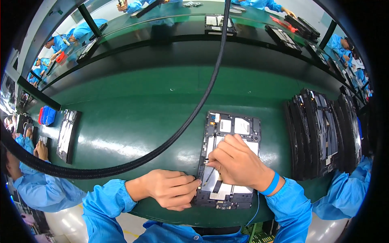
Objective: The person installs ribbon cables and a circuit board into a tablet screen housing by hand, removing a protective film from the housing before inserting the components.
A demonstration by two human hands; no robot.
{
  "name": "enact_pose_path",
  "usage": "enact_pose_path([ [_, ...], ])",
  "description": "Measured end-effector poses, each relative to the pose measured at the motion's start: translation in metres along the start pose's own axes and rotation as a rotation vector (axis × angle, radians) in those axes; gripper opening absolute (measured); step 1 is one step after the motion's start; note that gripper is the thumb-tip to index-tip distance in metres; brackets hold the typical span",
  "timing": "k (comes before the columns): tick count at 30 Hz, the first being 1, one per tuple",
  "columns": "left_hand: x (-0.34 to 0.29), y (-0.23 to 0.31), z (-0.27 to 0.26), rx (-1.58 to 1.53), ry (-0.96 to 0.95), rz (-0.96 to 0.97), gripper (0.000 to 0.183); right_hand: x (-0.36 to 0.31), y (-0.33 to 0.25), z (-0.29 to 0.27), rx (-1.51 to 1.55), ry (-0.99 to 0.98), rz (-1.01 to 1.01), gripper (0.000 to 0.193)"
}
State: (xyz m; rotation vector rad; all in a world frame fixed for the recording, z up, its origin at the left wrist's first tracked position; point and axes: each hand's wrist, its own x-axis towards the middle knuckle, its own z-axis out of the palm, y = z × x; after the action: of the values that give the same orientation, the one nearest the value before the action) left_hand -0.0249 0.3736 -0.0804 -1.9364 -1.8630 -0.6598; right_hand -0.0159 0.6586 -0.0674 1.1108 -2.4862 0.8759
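Note:
On the green bench before me lies a flat black electronic device (pixel 254 201), tablet-like, its inside exposed with white panels and small connectors. My left hand (pixel 172 189) is closed, with thumb and fingertips pinched at the device's left edge. Over the middle of the device, my right hand (pixel 235 162) is closed in a pinch around a thin dark pointed tool (pixel 209 175), which looks like tweezers. The tool's tip slants down toward the device's left side. My right palm and fingers cover part of the device. A blue wrist band (pixel 270 184) circles my right wrist.
A thick black cable (pixel 190 121) arcs across the view above the bench (pixel 133 97). Similar devices stand in a row (pixel 320 133) at the right; another device (pixel 68 135) lies at the left near blue and red bins (pixel 48 116). Co-workers in blue sit on both sides and opposite.

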Motion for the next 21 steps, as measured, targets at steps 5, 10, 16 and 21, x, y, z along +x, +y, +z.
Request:
enact_pose_path([
  [5, 0.006, -0.008, 0.003, -0.102, 0.019, 0.022, 0.033, -0.004, 0.002, 0.0, 0.046, -0.014, 0.056, 0.023],
  [10, 0.007, -0.008, 0.0, -0.079, 0.04, -0.001, 0.029, -0.005, 0.002, -0.009, 0.156, -0.057, -0.007, 0.025],
  [16, 0.008, -0.009, -0.004, -0.122, -0.023, -0.065, 0.024, -0.002, 0.005, -0.01, 0.239, -0.064, 0.042, 0.023],
  [21, 0.014, -0.013, -0.003, -0.003, -0.029, 0.106, 0.027, -0.004, 0.004, -0.001, 0.132, 0.046, 0.024, 0.02],
])
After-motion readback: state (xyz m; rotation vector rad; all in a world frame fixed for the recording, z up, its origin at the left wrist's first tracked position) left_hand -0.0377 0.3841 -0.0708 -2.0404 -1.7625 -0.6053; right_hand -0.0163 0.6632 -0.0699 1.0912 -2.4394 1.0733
